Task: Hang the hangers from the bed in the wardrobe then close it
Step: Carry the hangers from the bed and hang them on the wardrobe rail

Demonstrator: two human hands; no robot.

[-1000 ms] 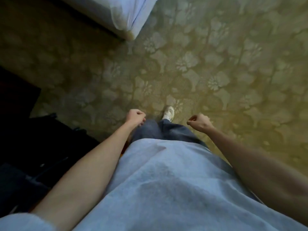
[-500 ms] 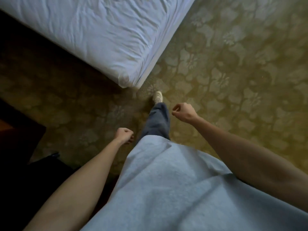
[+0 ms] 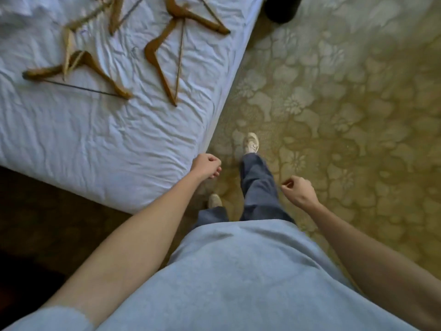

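Observation:
Several wooden hangers lie scattered on the white sheet of the bed (image 3: 100, 149) at the upper left. The nearest two are a hanger (image 3: 157, 58) standing on its side near the bed's right edge and a flat one (image 3: 95, 68) left of it. Another hanger (image 3: 202, 17) lies at the top. My left hand (image 3: 205, 166) hangs beside the bed's corner with loosely curled fingers and holds nothing. My right hand (image 3: 298, 191) hangs over the carpet, also loosely curled and empty. The wardrobe is out of view.
Patterned yellow-green carpet (image 3: 346, 115) spreads to the right of the bed. A dark object (image 3: 282, 8) stands on the floor at the top, past the bed. Dark floor lies in shadow at the lower left. My feet are beside the bed's corner.
I have walked up to the bed; it now fills the upper left and the hangers have come into view. Both hands stay empty and swing at my sides.

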